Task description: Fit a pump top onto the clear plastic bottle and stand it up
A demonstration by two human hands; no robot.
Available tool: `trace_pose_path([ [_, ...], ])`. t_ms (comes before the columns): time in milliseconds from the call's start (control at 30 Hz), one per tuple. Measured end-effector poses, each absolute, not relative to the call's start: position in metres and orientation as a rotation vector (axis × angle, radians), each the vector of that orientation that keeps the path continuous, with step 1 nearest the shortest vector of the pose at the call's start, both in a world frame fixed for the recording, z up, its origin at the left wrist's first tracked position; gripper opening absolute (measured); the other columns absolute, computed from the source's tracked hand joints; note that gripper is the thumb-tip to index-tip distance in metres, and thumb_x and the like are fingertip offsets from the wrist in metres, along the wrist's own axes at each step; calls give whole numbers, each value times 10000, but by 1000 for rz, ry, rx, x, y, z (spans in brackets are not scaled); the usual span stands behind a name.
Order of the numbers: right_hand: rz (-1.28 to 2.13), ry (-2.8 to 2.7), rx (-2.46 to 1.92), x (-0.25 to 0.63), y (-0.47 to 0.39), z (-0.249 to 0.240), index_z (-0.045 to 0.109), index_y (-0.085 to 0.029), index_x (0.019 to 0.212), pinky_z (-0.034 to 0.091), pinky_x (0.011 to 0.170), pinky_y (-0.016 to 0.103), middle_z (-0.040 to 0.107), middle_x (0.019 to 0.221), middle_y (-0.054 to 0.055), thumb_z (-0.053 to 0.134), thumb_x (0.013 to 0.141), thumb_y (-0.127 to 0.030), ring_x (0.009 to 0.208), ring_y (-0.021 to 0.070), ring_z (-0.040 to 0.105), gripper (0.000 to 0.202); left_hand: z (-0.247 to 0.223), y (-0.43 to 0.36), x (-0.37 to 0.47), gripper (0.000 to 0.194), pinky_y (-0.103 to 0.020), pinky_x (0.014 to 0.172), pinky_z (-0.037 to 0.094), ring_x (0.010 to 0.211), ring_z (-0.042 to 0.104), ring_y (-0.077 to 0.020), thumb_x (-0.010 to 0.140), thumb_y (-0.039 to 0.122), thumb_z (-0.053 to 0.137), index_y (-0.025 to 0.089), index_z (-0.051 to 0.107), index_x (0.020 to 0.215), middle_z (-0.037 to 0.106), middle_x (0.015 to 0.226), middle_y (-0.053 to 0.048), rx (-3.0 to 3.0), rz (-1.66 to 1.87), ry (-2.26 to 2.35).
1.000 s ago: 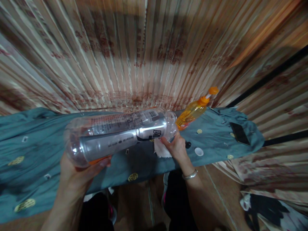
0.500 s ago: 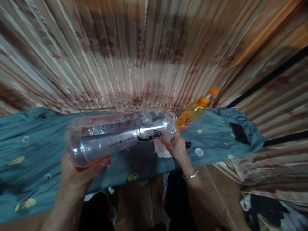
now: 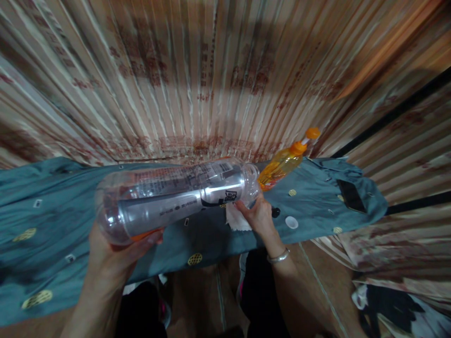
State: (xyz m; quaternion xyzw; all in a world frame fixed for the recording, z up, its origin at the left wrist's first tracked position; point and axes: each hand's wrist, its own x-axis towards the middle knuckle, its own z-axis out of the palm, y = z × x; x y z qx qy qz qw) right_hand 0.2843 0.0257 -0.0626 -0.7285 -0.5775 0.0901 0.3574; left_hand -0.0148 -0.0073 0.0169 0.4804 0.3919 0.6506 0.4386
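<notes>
A large clear plastic bottle (image 3: pixel 176 197) with a silver-grey printed label lies sideways in the air between my hands, over the cloth. My left hand (image 3: pixel 118 251) is wrapped round its wide base from below. At the other end my right hand (image 3: pixel 259 216) grips the neck, thumb toward the label; its other fingers are mostly hidden. Behind that hand stands a pump bottle (image 3: pixel 280 166) of yellow-orange liquid with an orange top. Below the neck a white tissue (image 3: pixel 237 218) lies on the cloth, with a small black object (image 3: pixel 276 212) and a white round cap (image 3: pixel 291 222) near my right wrist.
A teal patterned cloth (image 3: pixel 211 249) covers the long narrow table. A dark phone (image 3: pixel 351 195) lies toward its right end. Pleated curtains (image 3: pixel 197 84) hang right behind, and black poles (image 3: pixel 398 110) stand at the right. Bags (image 3: pixel 394 310) rest on the floor, lower right.
</notes>
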Motion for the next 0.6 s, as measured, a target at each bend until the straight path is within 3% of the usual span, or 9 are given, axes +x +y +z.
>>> trace_pose_path([
  [367,230,-1495,-1874,284,25,-64,637,-176,1113,590,749,353,791,912,108,740,752,-525,875,298,770,513,18,-9,-13,606,-280,356,530,482,649,-182,466,187,963,212,736,1027,712,812,-25,1164,1658,983],
  [600,204,-1507,-1879,284,26,-64,644,-152,1122,602,753,373,787,912,123,722,758,-551,872,305,768,546,19,-9,-14,671,-284,348,529,481,643,-181,463,202,968,219,724,1088,719,841,-35,1189,1651,1001],
])
